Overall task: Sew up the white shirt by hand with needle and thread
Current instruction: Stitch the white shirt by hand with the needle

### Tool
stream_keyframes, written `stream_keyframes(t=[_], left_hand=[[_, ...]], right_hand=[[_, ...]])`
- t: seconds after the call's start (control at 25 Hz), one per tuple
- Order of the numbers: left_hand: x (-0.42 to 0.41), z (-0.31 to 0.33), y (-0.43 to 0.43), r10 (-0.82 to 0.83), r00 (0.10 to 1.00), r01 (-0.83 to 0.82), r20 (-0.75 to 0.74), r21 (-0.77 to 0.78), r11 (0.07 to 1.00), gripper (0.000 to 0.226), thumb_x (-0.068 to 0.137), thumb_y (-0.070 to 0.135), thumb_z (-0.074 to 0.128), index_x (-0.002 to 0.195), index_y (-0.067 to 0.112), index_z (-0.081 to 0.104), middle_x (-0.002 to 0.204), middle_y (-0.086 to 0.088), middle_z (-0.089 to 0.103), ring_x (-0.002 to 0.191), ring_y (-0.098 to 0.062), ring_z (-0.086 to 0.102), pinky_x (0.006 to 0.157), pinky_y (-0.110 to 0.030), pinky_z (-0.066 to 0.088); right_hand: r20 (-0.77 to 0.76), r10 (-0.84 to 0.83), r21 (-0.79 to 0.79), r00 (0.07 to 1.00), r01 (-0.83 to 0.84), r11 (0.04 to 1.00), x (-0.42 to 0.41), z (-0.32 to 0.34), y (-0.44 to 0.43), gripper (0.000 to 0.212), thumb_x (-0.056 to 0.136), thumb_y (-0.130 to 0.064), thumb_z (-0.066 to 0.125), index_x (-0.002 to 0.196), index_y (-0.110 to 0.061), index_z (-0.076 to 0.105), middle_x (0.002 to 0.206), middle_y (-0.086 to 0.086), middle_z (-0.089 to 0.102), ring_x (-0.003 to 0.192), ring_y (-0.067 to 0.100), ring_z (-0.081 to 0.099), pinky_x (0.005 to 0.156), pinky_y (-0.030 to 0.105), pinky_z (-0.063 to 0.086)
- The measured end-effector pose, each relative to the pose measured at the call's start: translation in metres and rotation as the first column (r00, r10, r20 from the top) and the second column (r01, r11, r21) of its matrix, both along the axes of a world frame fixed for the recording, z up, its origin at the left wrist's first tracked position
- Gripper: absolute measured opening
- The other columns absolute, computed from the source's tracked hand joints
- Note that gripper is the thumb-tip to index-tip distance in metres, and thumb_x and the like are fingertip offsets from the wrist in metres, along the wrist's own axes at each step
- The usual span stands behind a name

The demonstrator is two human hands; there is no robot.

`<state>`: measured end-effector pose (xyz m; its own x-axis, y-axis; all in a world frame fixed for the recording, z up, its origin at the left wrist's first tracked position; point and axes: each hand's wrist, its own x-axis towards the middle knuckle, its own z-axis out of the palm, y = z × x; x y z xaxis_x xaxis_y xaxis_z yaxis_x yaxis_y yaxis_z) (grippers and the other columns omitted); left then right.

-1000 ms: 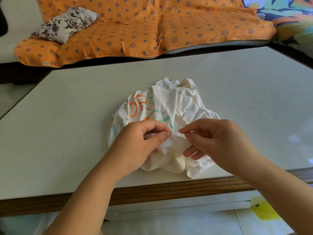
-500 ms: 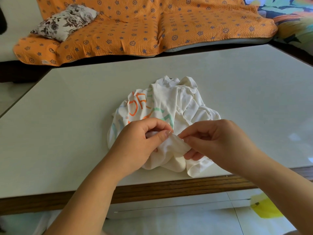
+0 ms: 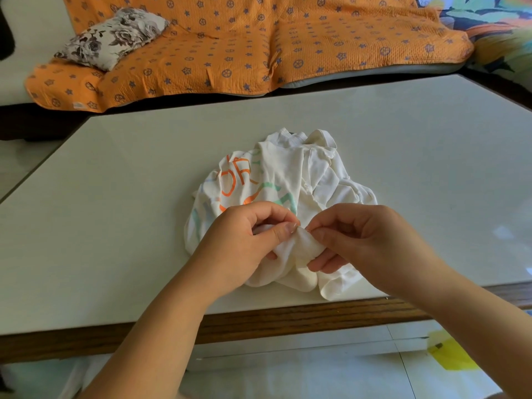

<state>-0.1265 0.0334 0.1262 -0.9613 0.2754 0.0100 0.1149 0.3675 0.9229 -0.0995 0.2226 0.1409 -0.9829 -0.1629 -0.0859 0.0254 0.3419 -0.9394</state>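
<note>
The left hand (image 3: 244, 243) and right hand (image 3: 371, 243) meet fingertip to fingertip over the near part of a shirt (image 3: 290, 174). The left thumb and forefinger pinch a raised fold of the white cloth, and the other left fingers are curled in beneath it. The right thumb and forefinger are pressed together at the top of the same fold, just beside the left thumbnail. The lower right fingers are tucked under the cloth and prop it up. Whether anything besides cloth sits in the right pinch is too small to tell.

Both hands and the lifted fold cover the shirt's near middle, so what the cloth looks like there is hidden. The rest of the shirt lies crumpled in a heap, with orange and green printed letters showing on its left side and a collar bunched at the far end. It rests on a pale table (image 3: 115, 203), close to the near wooden edge (image 3: 288, 318), and one corner reaches almost to that edge.

Beyond the table stands a sofa under an orange patterned cover (image 3: 259, 38), with a grey flowered cushion (image 3: 115, 36) at its left end. A bright multicoloured cloth (image 3: 495, 27) lies at the far right. On the tiled floor (image 3: 288, 370) below, a yellow scrap (image 3: 452, 357) lies at the right.
</note>
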Motion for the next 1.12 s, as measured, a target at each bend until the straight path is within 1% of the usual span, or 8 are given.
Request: stream_keyframes(t=[0.16, 0.28, 0.44, 0.56, 0.68, 0.8, 0.96, 1.12], left_hand=[[0.0, -0.003, 0.003, -0.009, 0.992, -0.005, 0.128, 0.111, 0.994, 0.006, 0.086, 0.024, 0.069, 0.087, 0.026, 0.075, 0.082, 0.009, 0.072, 0.08, -0.003, 0.066, 0.066, -0.021, 0.053], [-0.001, -0.003, 0.001, -0.052, 0.973, 0.004, 0.224, 0.209, 0.978, 0.021, 0.074, 0.037, 0.069, 0.087, 0.022, 0.076, 0.083, 0.001, 0.073, 0.081, -0.01, 0.065, 0.072, -0.026, 0.053], [-0.001, -0.002, 0.001, -0.046, 0.966, -0.025, 0.254, 0.27, 0.962, 0.021, 0.067, 0.035, 0.072, 0.08, 0.019, 0.076, 0.076, 0.0, 0.07, 0.073, -0.008, 0.063, 0.063, -0.018, 0.049], [-0.001, -0.004, 0.002, -0.039, 0.963, -0.036, 0.267, 0.269, 0.962, 0.023, 0.067, 0.035, 0.072, 0.081, 0.017, 0.076, 0.077, -0.002, 0.07, 0.072, -0.008, 0.062, 0.06, -0.016, 0.047], [0.0, -0.007, 0.005, -0.011, 0.962, -0.053, 0.274, 0.225, 0.973, 0.028, 0.067, 0.039, 0.073, 0.085, 0.018, 0.076, 0.08, -0.002, 0.071, 0.074, -0.008, 0.063, 0.059, -0.017, 0.046], [0.001, -0.008, 0.007, 0.014, 0.963, -0.067, 0.27, 0.188, 0.98, 0.029, 0.069, 0.042, 0.072, 0.088, 0.02, 0.076, 0.082, -0.003, 0.072, 0.074, -0.008, 0.062, 0.059, -0.018, 0.045], [0.0, -0.007, 0.005, 0.02, 0.954, -0.074, 0.298, 0.172, 0.982, 0.032, 0.071, 0.041, 0.072, 0.091, 0.017, 0.076, 0.089, -0.009, 0.074, 0.077, -0.012, 0.064, 0.065, -0.022, 0.047], [-0.001, -0.008, 0.003, 0.02, 0.946, -0.086, 0.323, 0.193, 0.977, 0.032, 0.07, 0.04, 0.075, 0.089, 0.015, 0.077, 0.093, -0.014, 0.074, 0.084, -0.021, 0.065, 0.078, -0.035, 0.047]], right_hand=[[0.073, -0.015, -0.118, 0.997, 0.023, 0.993, -0.001, -0.004, -0.006, 0.011, 0.096, -0.01, 0.056, 0.091, -0.012, 0.066, 0.069, 0.011, 0.074, 0.062, 0.02, 0.073, 0.062, 0.026, 0.06], [0.076, -0.017, -0.148, 0.997, 0.029, 0.989, -0.003, -0.004, -0.006, 0.01, 0.095, -0.014, 0.057, 0.089, -0.013, 0.066, 0.069, 0.013, 0.072, 0.065, 0.027, 0.073, 0.066, 0.035, 0.061], [0.062, -0.041, -0.15, 0.997, 0.05, 0.987, -0.004, -0.005, -0.007, 0.01, 0.093, -0.015, 0.062, 0.086, -0.015, 0.069, 0.068, 0.015, 0.07, 0.065, 0.029, 0.073, 0.062, 0.036, 0.061], [0.035, -0.028, -0.105, 0.999, 0.031, 0.994, -0.004, -0.008, -0.007, 0.008, 0.096, -0.016, 0.058, 0.092, -0.017, 0.065, 0.071, 0.011, 0.072, 0.065, 0.024, 0.073, 0.066, 0.035, 0.061], [-0.027, 0.025, -0.017, 0.999, -0.025, 1.0, 0.001, -0.008, -0.009, 0.012, 0.099, -0.018, 0.05, 0.101, -0.027, 0.057, 0.076, 0.0, 0.074, 0.066, 0.015, 0.072, 0.069, 0.029, 0.059], [-0.134, 0.046, 0.035, 0.99, -0.041, 0.999, 0.004, -0.009, -0.012, 0.01, 0.099, -0.021, 0.05, 0.096, -0.028, 0.056, 0.075, -0.005, 0.073, 0.065, 0.009, 0.071, 0.066, 0.024, 0.057], [-0.221, 0.076, 0.136, 0.972, -0.046, 0.99, 0.002, -0.015, -0.012, 0.008, 0.099, -0.023, 0.05, 0.096, -0.029, 0.054, 0.075, -0.007, 0.072, 0.062, 0.002, 0.068, 0.064, 0.021, 0.056], [-0.282, 0.136, 0.17, 0.95, -0.09, 0.981, 0.001, -0.017, -0.013, 0.008, 0.099, -0.021, 0.05, 0.101, -0.028, 0.054, 0.077, -0.008, 0.072, 0.065, 0.0, 0.068, 0.064, 0.019, 0.055]])
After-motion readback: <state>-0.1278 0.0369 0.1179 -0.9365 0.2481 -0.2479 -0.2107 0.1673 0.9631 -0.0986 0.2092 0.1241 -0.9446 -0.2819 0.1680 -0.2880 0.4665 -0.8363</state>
